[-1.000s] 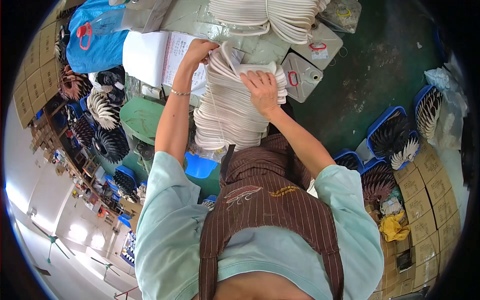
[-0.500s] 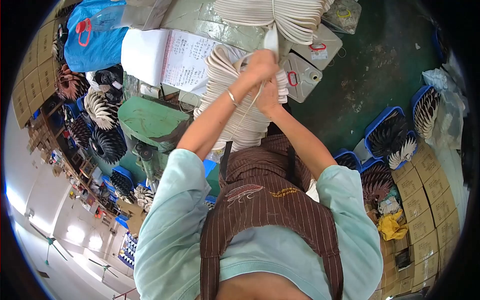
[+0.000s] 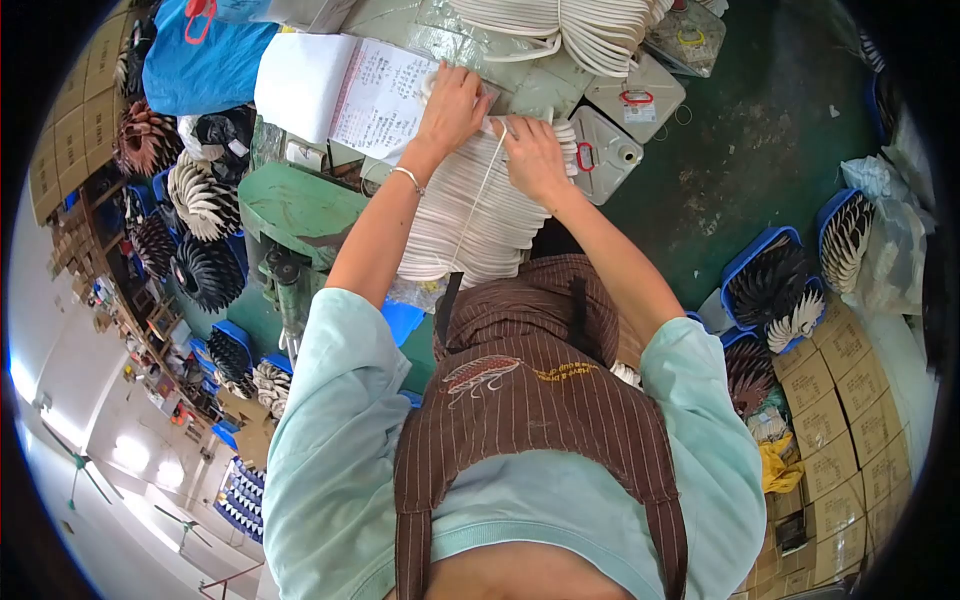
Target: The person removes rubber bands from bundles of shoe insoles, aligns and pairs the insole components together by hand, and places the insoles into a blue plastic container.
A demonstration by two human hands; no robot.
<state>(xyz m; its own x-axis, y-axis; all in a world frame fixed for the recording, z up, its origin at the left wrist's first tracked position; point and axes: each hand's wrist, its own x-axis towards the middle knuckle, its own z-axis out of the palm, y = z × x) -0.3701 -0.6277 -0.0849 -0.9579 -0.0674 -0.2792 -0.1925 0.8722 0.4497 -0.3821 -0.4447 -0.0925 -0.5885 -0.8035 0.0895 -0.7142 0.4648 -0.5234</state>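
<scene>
A thick bundle of white strips (image 3: 470, 215) lies in front of me, with a thin string running lengthwise over it. At its far left end, my left hand (image 3: 452, 108) has its fingers bent down over the strip ends; what they grip is partly hidden. My right hand (image 3: 537, 158) rests on the far right part of the bundle, fingers curled at the string and strips. Just beyond my left hand is an open notebook (image 3: 385, 95) with handwriting. A second tied bundle of white strips (image 3: 560, 25) lies farther away.
Metal cans (image 3: 600, 150) with red handles stand at the right of the bench. A green machine (image 3: 300, 212) is on the left, below a blue bag (image 3: 205, 65). Blue baskets (image 3: 765, 275) of dark and white strips and stacked cartons (image 3: 850, 400) stand at the right.
Both hands were together over the bundle half a second ago; now they are apart, my left hand having moved left to the bundle's far end. The view has shifted slightly.
</scene>
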